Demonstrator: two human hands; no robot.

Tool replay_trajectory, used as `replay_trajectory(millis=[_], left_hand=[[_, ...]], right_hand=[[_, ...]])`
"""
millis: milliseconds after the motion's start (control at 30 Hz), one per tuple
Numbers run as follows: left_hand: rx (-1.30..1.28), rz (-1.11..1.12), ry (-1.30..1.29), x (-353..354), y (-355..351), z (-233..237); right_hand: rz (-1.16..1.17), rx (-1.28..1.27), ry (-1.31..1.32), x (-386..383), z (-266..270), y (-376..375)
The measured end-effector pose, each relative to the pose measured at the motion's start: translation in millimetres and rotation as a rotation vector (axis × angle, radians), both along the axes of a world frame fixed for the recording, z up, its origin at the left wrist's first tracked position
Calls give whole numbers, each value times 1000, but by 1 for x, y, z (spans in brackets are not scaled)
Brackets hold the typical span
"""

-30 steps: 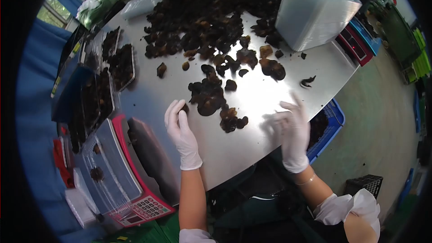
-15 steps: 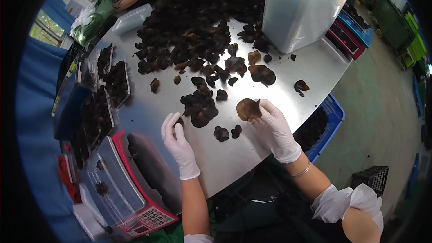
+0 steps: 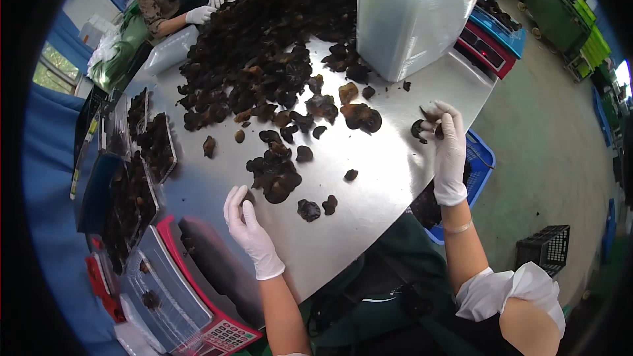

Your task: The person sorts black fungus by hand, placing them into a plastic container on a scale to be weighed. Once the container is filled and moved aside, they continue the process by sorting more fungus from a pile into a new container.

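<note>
My left hand (image 3: 254, 234), in a white glove, is curled over the steel table (image 3: 349, 224) near its left front. A small dark piece of wood ear mushroom (image 3: 248, 196) shows between its thumb and fingers. At the table's right edge is my gloved right hand (image 3: 450, 151), fingers bent around wood ear pieces, partly hidden by the fingers. A dark curved wood ear (image 3: 418, 131) touches or lies just beside its fingertips. Between my hands lie a wood ear clump (image 3: 273, 178) and several loose pieces, among them a small one (image 3: 351, 175).
A big wood ear heap (image 3: 264, 46) covers the far table. Stacked clear containers (image 3: 419, 20) stand at back right. Filled trays (image 3: 158, 148) and a pink-edged scale (image 3: 231, 336) are at left. A blue basket (image 3: 484, 158) sits below right. Another person's gloved hands (image 3: 201, 14) are at the heap.
My right hand has moved right and away from me, to the table's right edge. The broad brown wood ear it held up no longer shows clearly. The view has shifted; my left hand keeps its pose.
</note>
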State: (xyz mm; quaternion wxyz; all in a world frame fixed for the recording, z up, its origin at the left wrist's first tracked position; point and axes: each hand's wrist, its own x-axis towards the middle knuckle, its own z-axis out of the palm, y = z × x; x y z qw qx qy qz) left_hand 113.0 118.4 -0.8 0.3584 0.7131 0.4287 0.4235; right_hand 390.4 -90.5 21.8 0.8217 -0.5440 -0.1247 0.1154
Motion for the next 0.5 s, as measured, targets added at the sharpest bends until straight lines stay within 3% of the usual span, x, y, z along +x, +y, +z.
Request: replay_trajectory(millis=[33, 100, 133, 167, 433, 500], left_hand=[[3, -1, 11, 0, 0, 0], [3, -5, 7, 1, -1, 1], [-12, 2, -11, 2, -2, 1], [-28, 10, -31, 3, -2, 0], [8, 18, -7, 0, 1, -2], [13, 19, 3, -2, 2, -4]], right_hand=[[-141, -269, -146, 4, 5, 1], [-201, -966, -682, 25, -11, -10], [-205, -1128, -763, 27, -19, -10], [-241, -1167, -874, 26, -26, -9], [281, -878, -986, -55, -5, 30], [260, -926, -1052, -65, -7, 36]])
